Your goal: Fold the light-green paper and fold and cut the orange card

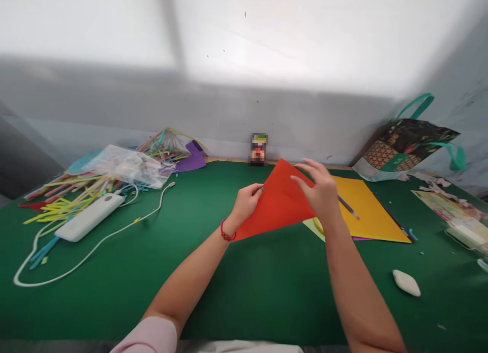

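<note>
A sheet of red paper [280, 203], which looks folded into a triangle, is held up above the green table. My left hand [246, 205] pinches its left edge between thumb and fingers; a red bead bracelet circles that wrist. At the paper's right side is my right hand [319, 187], its thumb and fingers spread apart and curved near the upper right edge. Whether the right palm touches the paper is hard to see. Behind the right forearm lie a stack of yellow paper [375, 215] and a dark pencil [348, 207].
Left on the green table [213, 302] are many coloured paper strips [63, 205], a clear plastic bag [131, 165], a white power bank [89, 216] with its cable [110, 236], and purple paper [192, 158]. A white case [406, 283] and a patterned bag [404, 144] are at right.
</note>
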